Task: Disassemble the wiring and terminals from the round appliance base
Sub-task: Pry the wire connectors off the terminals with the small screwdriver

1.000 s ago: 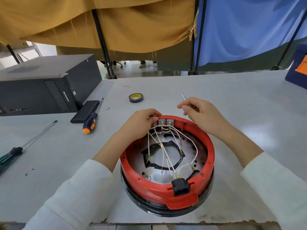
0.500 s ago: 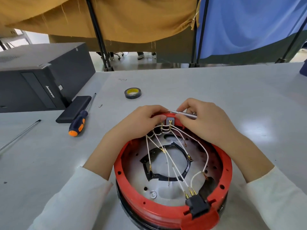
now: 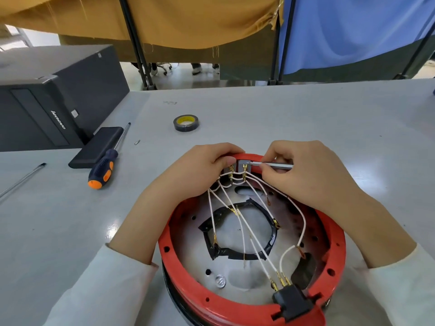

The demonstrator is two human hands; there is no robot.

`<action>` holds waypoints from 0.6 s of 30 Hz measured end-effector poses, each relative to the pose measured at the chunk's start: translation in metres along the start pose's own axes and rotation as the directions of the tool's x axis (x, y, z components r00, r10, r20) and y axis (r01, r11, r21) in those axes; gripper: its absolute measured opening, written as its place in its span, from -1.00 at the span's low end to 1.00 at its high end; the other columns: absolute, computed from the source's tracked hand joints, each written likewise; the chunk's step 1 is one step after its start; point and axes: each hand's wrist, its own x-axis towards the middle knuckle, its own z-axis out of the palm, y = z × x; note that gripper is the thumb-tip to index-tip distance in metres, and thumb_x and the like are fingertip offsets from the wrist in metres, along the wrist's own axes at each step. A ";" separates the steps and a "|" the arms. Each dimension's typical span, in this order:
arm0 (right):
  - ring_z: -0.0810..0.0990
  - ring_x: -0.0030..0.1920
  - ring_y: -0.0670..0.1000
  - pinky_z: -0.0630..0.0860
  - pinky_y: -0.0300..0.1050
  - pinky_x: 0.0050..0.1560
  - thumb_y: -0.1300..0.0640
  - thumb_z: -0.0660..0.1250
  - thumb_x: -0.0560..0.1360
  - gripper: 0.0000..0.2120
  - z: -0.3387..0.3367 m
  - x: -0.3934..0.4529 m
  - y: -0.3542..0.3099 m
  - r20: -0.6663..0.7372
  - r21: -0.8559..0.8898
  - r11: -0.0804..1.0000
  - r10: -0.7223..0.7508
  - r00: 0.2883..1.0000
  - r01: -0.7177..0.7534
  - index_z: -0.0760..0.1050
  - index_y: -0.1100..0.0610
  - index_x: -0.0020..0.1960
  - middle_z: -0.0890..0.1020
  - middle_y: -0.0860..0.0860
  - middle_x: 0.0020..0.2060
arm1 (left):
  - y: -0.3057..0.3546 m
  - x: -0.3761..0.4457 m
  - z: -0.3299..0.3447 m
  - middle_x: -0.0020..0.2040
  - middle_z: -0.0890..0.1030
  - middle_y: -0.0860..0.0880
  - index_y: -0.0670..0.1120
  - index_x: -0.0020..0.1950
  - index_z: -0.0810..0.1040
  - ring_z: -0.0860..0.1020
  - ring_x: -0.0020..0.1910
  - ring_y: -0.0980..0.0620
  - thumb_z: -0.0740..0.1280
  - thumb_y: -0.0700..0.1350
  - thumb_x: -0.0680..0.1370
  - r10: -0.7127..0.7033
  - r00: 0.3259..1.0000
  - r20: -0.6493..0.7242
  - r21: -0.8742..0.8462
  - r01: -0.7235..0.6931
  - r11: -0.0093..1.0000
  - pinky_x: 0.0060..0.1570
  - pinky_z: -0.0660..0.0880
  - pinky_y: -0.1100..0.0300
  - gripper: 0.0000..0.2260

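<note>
The round appliance base has a red rim and a metal floor and sits near the table's front edge. Several white wires with brass terminals run from grey switch blocks at its far rim to a black connector at the near rim. My left hand grips the far rim beside the blocks, thumb on the terminals. My right hand holds a thin silver tool, its tip against the top terminal of the right block.
An orange-and-blue screwdriver lies on the left beside a black flat box. A roll of black tape lies behind the base. A black computer case stands at far left. A long screwdriver shaft lies at the left edge.
My right hand came down from behind the base to the far rim and laid the silver tool sideways with its tip on the switch terminal. The view moved closer to the base.
</note>
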 end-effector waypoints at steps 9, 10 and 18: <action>0.50 -0.31 -0.06 0.39 -0.17 -0.30 -0.06 0.28 0.36 -0.90 0.001 0.000 0.000 0.017 0.009 1.000 0.009 1.000 -0.009 0.52 -0.06 -0.23 0.58 -0.10 -0.41 | -0.003 0.001 0.002 0.08 0.60 0.16 0.16 0.21 0.53 0.50 0.05 0.19 0.19 -0.07 0.62 -0.007 1.000 0.006 -0.003 0.007 1.000 0.04 0.34 0.46 -0.76; 0.50 -0.31 -0.07 0.39 -0.17 -0.29 -0.06 0.27 0.35 -0.89 0.000 0.000 0.000 0.017 0.013 1.000 0.010 1.000 -0.010 0.52 -0.06 -0.23 0.58 -0.11 -0.41 | -0.003 0.001 0.002 0.08 0.60 0.16 0.17 0.21 0.53 0.51 0.05 0.19 0.19 -0.07 0.62 -0.007 1.000 0.005 -0.004 0.007 1.000 0.05 0.34 0.44 -0.76; 0.51 -0.29 -0.04 0.43 -0.13 -0.26 -0.09 0.23 0.33 -0.84 -0.001 0.000 -0.001 0.030 0.024 0.999 0.022 0.999 -0.023 0.52 -0.05 -0.22 0.59 -0.09 -0.41 | -0.003 0.000 0.002 0.08 0.60 0.17 0.18 0.21 0.53 0.51 0.05 0.19 0.19 -0.06 0.62 -0.003 1.000 0.000 0.001 0.003 1.000 0.06 0.35 0.42 -0.76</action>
